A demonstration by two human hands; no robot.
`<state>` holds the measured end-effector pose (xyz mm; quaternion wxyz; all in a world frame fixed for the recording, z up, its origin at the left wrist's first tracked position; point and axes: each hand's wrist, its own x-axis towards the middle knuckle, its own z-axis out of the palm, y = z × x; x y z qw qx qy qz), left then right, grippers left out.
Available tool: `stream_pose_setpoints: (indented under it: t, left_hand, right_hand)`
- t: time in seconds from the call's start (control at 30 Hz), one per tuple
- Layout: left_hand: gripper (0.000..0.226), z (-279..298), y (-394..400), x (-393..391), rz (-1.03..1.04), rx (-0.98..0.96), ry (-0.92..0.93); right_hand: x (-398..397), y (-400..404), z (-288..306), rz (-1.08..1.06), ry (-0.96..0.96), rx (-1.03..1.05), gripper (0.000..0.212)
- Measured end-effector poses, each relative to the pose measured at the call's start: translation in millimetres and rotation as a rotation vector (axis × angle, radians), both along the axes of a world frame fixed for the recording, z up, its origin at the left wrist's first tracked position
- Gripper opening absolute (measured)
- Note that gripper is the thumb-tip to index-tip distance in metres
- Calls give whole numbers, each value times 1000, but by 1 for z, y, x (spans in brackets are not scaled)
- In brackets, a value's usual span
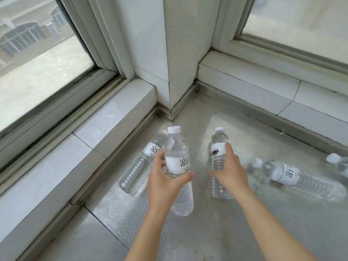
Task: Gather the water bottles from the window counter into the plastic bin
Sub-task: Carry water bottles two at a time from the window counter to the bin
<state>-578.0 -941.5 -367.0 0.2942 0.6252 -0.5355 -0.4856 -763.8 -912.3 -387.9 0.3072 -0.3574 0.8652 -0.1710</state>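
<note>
My left hand grips a clear water bottle with a white cap and white label, holding it above the metal counter. My right hand is wrapped around a second bottle lying on the counter, cap pointing away from me. A third bottle lies to the left, partly behind the held one. A fourth bottle lies on its side at the right, and the cap end of another shows at the right edge. No plastic bin is in view.
A white tiled ledge and window frame run along the left. A white corner pillar stands at the back, with a second tiled ledge and window on the right.
</note>
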Motion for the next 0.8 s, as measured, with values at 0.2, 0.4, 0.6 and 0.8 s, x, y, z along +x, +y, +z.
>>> stream_pose_setpoints:
  t: [0.2, 0.4, 0.6, 0.8]
  left_hand:
    - [82, 7, -2, 3, -90, -16, 46]
    - [82, 28, 10, -16, -163, -21, 104]
    - [77, 45, 33, -42, -322, 15, 194]
    - [78, 66, 83, -78, -579, 67, 290]
  right_hand:
    - [-9, 19, 10, -215, -335, -216, 86]
    - [-6, 66, 42, -323, -463, -394, 100]
    - [-11, 130, 88, -420, -399, -505, 95]
    - [-13, 215, 123, -563, -326, -663, 95]
